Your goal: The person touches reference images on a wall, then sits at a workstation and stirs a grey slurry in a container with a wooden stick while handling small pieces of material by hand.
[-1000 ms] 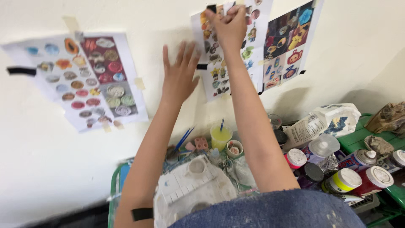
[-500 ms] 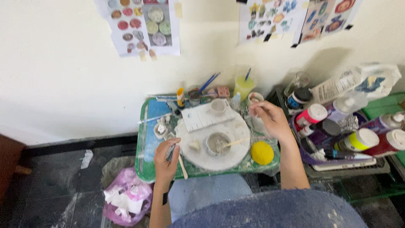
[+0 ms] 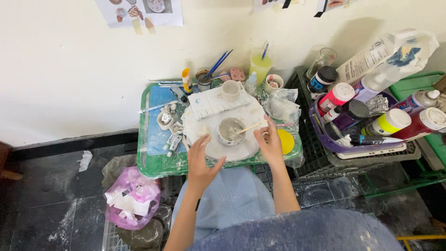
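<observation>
A small grey bowl [image 3: 231, 130] sits on a round white turntable [image 3: 210, 123] on a green tray table [image 3: 156, 163]. A thin wooden stick [image 3: 252, 126] leans in the bowl. My left hand [image 3: 201, 161] hovers at the turntable's near edge, fingers spread, holding nothing. My right hand [image 3: 269, 140] is just right of the bowl, fingers loosely curled near the stick's outer end; I cannot tell if they touch it. A white paint palette [image 3: 211, 103] and a small white cup [image 3: 230, 90] lie behind the bowl.
Brushes in pots [image 3: 204, 78], a yellow-green cup [image 3: 260, 65] and paint tubes [image 3: 172, 142] crowd the tray. A yellow round sponge [image 3: 285, 141] lies at right. Paint jars [image 3: 389, 122] fill a purple bin and black crate. A pink plastic bag [image 3: 132, 196] of paper sits on the dark floor.
Both hands came down from the pictures on the wall to the tray. The view dropped with them. My hands now flank the grey bowl.
</observation>
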